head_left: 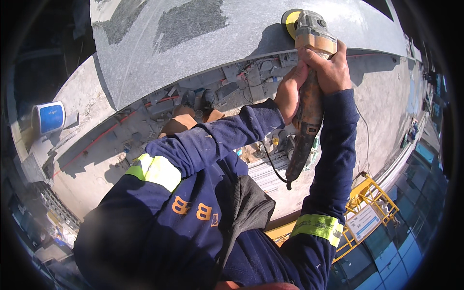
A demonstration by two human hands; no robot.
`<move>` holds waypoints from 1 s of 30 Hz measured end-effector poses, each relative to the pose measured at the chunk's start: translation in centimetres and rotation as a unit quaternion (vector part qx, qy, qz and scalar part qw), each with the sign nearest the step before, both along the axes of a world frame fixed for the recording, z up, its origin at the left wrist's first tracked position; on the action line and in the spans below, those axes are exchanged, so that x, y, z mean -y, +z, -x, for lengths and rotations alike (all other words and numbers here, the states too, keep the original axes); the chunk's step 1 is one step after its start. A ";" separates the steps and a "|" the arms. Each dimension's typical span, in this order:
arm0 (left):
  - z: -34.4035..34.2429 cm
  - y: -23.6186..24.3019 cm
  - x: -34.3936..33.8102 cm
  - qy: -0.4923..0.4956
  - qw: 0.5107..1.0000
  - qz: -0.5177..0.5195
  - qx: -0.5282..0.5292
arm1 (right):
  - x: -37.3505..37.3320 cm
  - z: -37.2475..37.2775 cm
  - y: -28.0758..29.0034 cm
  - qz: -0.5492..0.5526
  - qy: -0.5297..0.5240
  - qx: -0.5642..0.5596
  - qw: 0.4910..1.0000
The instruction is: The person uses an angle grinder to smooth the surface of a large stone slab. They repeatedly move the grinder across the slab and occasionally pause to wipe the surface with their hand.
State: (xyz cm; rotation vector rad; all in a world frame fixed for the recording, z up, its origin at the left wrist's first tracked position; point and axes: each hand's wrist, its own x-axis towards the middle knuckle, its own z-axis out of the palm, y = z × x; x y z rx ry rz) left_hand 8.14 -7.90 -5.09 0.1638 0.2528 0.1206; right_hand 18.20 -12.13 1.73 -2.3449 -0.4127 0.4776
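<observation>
An angle grinder [309,104] with a dusty orange and dark body is held in both my hands, upper right of the middle. My left hand [291,91] wraps the left side of its body. My right hand [333,70] closes round the body just behind the gear head, its fingers partly hidden. The yellow and black disc [292,23] lies over the grey sheet panel [203,48], close to its near edge; whether it touches the surface I cannot tell. A black cord [273,166] leaves the handle's lower end.
Rubble and offcuts [227,90] litter the floor below the panel, around my shoes [208,98]. A blue and white bucket [50,117] stands at the left. Long pale strips [270,174] lie near the cord. A yellow metal frame [374,191] with a sign is at the lower right.
</observation>
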 end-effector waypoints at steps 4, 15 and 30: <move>0.3 -0.2 0.4 0.008 0.999 -0.010 -0.043 | 0.2 0.3 -0.1 -0.021 0.018 0.008 1.000; 3.0 1.0 1.9 0.035 0.999 0.016 -0.026 | 1.8 2.5 -0.6 -0.034 0.011 -0.022 0.999; 3.6 -0.2 1.0 0.006 0.999 0.033 -0.042 | 0.9 3.5 -0.7 -0.036 0.011 0.031 0.999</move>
